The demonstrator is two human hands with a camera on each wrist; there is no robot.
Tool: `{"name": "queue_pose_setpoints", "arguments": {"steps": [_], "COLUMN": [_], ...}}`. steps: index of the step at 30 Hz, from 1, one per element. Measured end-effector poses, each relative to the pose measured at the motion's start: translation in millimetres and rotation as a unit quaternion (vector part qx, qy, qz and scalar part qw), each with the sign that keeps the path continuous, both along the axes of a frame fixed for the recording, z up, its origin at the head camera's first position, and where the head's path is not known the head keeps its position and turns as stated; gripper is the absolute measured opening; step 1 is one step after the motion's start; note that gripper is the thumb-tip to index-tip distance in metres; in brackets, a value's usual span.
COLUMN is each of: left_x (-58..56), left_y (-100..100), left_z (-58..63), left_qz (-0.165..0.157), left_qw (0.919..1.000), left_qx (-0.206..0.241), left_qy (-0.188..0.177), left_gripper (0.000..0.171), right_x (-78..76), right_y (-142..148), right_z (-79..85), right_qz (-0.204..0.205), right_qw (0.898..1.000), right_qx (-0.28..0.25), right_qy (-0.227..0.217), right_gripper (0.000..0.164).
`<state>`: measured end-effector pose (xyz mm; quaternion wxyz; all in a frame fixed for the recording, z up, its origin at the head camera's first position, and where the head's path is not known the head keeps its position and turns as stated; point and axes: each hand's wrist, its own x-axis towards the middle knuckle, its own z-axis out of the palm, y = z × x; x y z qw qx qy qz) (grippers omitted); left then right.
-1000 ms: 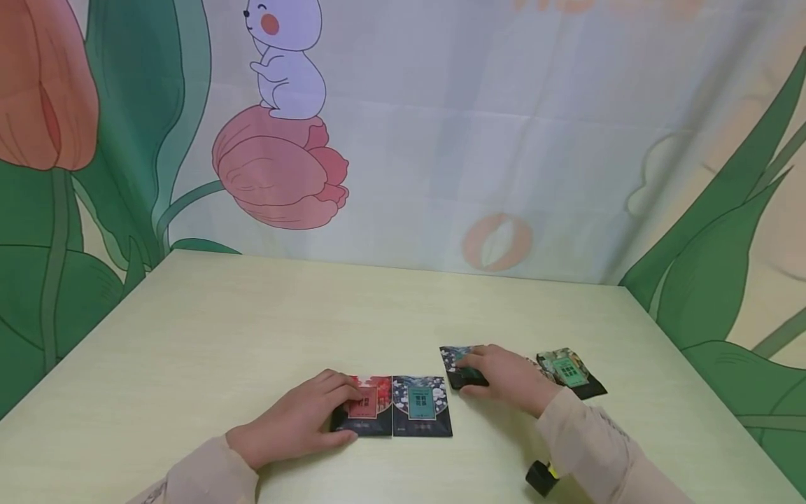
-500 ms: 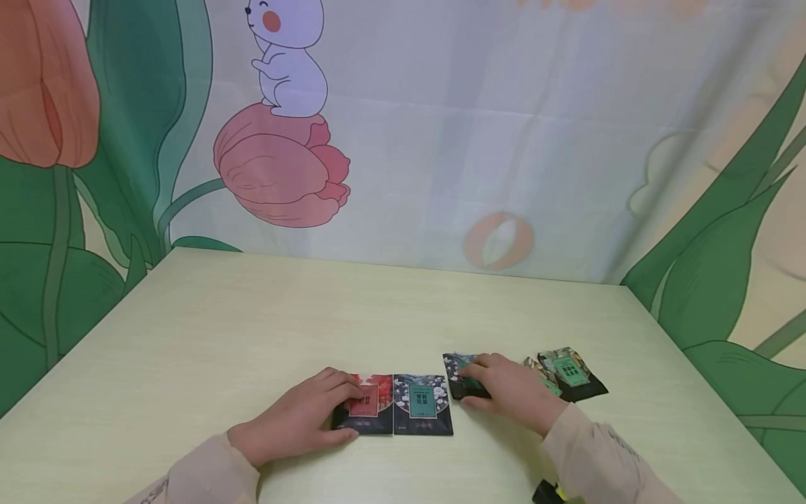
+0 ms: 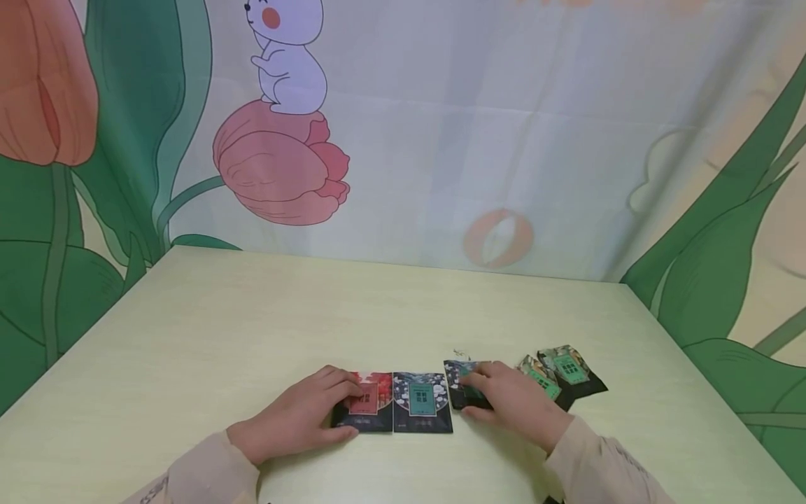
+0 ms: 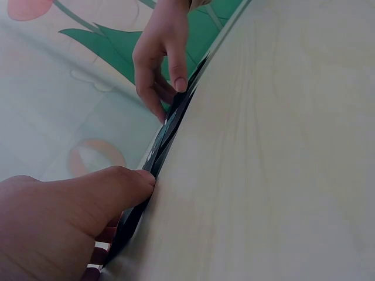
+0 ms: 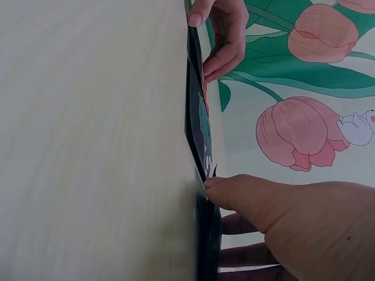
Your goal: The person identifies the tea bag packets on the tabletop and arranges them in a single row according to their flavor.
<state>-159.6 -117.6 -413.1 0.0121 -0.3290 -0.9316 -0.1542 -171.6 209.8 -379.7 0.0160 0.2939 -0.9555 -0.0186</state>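
Note:
My left hand (image 3: 302, 413) rests on the left part of a black sachet with red flower print (image 3: 376, 413), fingertips on its face and thumb at the near edge. Directly to its right lies a dark sachet with white blossoms and a teal label (image 3: 422, 406), edge to edge with the red one. A second dark blossom sachet (image 3: 455, 385) lies beside it, slightly farther back. My right hand (image 3: 522, 400) holds that second sachet, thumb at its near edge and fingers over its top; the hand covers its right part.
Two green-label sachets lie right of my right hand: one (image 3: 543, 378) partly hidden by the hand, the other (image 3: 571, 367) overlapping it on the right. They sit on a pale wooden table (image 3: 302, 301). A printed curtain (image 3: 409, 140) hangs behind the table's far edge.
My right hand has drawn the second blossom sachet nearer to me, close to the row's right edge. More of the green-label sachets now shows. The left hand has stayed on the red sachet.

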Motion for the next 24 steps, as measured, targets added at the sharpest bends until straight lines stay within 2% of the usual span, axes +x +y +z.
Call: {"name": "queue_pose_setpoints", "arguments": {"steps": [13, 24], "left_x": [0.2, 0.2], "left_y": [0, 0], "left_z": [0.1, 0.3], "left_qz": [0.0, 0.001], "left_qw": [1.0, 1.0], "left_qx": [-0.003, -0.001], "left_qy": [0.004, 0.002], "left_gripper": [0.05, 0.049], "right_x": [13.0, 20.1], "right_y": [1, 0], "right_z": [-0.5, -0.9], "right_qz": [0.009, -0.008], "right_qw": [1.0, 1.0], "right_qx": [-0.004, -0.001], "right_qy": [0.016, 0.009], "right_gripper": [0.042, 0.044]}}
